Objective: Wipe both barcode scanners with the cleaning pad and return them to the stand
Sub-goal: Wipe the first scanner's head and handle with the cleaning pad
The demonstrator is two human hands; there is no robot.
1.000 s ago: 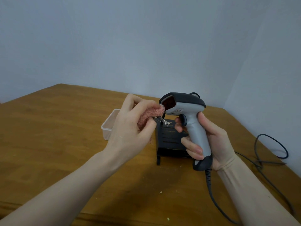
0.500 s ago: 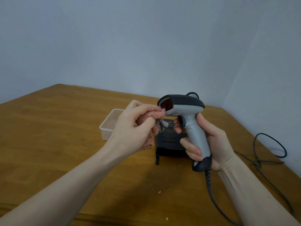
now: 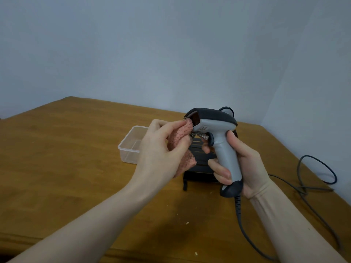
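Right hand (image 3: 245,164) grips the rigid, light-looking barcode scanner (image 3: 214,133) by its handle, while left hand (image 3: 163,152) pinches the soft cleaning pad (image 3: 180,135) against its window.

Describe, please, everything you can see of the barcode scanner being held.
The barcode scanner is pistol-shaped, of what looks like grey plastic with a black top shell, dark trigger and black butt cap. The right hand grips its handle upright above the black stand; the head points left, showing a reddish window. The left hand presses a pink cleaning pad against that window. A dark cable runs from the butt down towards the table edge.
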